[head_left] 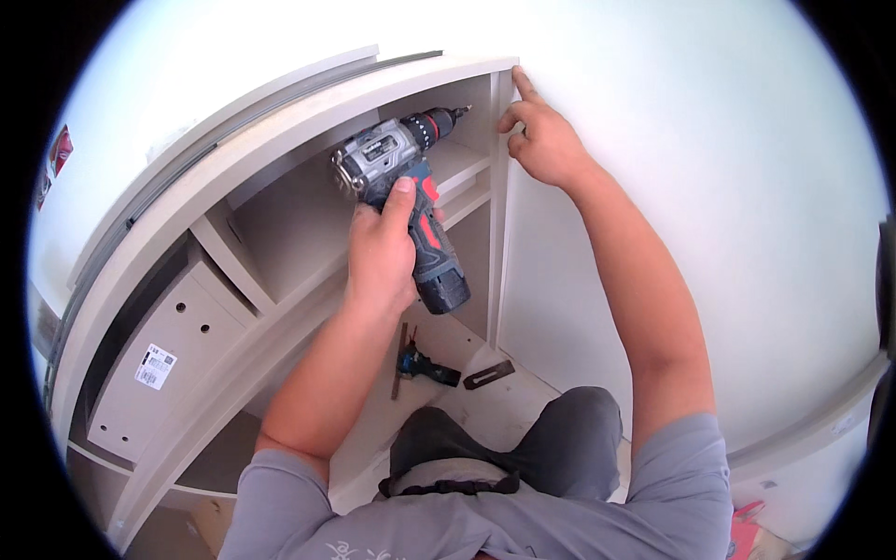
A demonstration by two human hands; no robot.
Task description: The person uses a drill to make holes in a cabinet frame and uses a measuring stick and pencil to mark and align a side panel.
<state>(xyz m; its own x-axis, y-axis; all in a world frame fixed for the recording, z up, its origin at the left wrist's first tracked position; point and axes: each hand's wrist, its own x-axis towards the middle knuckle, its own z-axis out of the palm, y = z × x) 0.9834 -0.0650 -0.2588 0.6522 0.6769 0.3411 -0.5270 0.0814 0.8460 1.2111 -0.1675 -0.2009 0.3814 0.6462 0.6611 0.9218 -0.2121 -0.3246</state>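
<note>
My left hand (381,245) grips the handle of a grey, blue and red cordless drill (399,159), held up inside a pale wooden cabinet (280,121). The drill's bit points right toward the cabinet's upright side panel (501,187), near its top corner. My right hand (541,140) rests on the outer face of that side panel at the top corner, index finger stretched up along the edge, the other fingers curled against the panel. It holds nothing.
Shelves and dividers (233,252) fill the cabinet on the left. A second small power tool (425,366) and a flat metal piece (488,374) lie on the cabinet floor below. A white wall (728,187) stands to the right. My knee (560,439) is bent beneath.
</note>
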